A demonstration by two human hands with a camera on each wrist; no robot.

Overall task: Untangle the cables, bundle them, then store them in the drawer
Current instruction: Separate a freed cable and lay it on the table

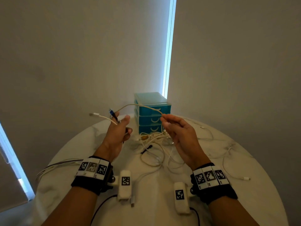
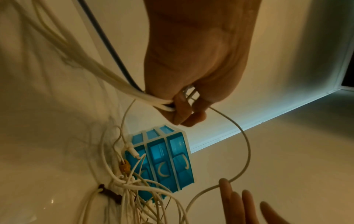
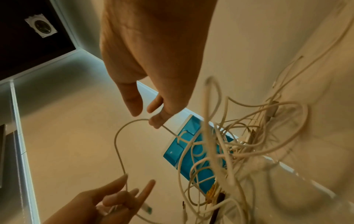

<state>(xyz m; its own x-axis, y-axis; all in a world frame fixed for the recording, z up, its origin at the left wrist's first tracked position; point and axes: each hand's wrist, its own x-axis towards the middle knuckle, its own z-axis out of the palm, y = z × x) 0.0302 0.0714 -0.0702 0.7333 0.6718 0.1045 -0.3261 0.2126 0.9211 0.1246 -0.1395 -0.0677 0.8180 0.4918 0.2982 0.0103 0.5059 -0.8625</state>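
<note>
The untangling step is in hand, I judge: one pale cable [image 1: 140, 106] arcs between the two raised hands while the rest lies knotted below them. The left hand [image 1: 117, 131] has its lower fingers curled round a gathered bunch of cables [image 2: 122, 84], at least three white strands and one dark one, with two plug ends sticking out beyond its fingertips, one white [image 1: 94, 114] and one blue-tipped [image 1: 111, 111]. The right hand [image 1: 177, 132] pinches the arcing cable between thumb and forefinger, its other fingers relaxed. Under and just beyond the right fingertips sits the tangle of white cables [image 1: 156, 137]; its strands are too interwoven to count. A single dark plug [image 1: 147, 148] lies at its near edge. Behind the fingers stands one teal drawer unit [image 1: 152, 111] with three drawers, all closed. Next, the pinched cable probably needs drawing out of the knot, hand over hand, without tightening loops; bundling and opening a drawer are not yet begun.
</note>
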